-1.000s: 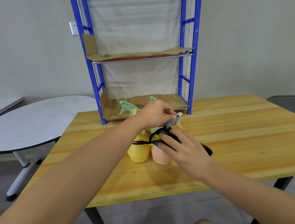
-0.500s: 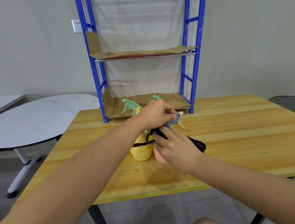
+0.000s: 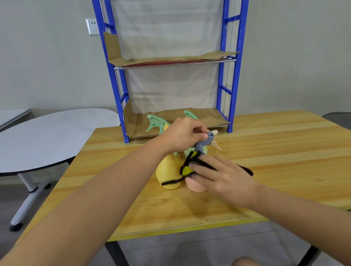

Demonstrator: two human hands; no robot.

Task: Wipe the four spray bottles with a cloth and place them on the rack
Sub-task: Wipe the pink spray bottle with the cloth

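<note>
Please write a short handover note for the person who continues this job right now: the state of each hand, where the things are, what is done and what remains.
Left hand: grips the grey trigger head of the pink bottle.
Right hand: presses the black cloth against that bottle.
Bottles: the pink one and the yellow bottle stand on the wooden table, with two green trigger heads visible behind the left hand.
Rack: no bottle visible on its shelves.
Done: none placed.
Left: finish wiping, then place all four.
</note>
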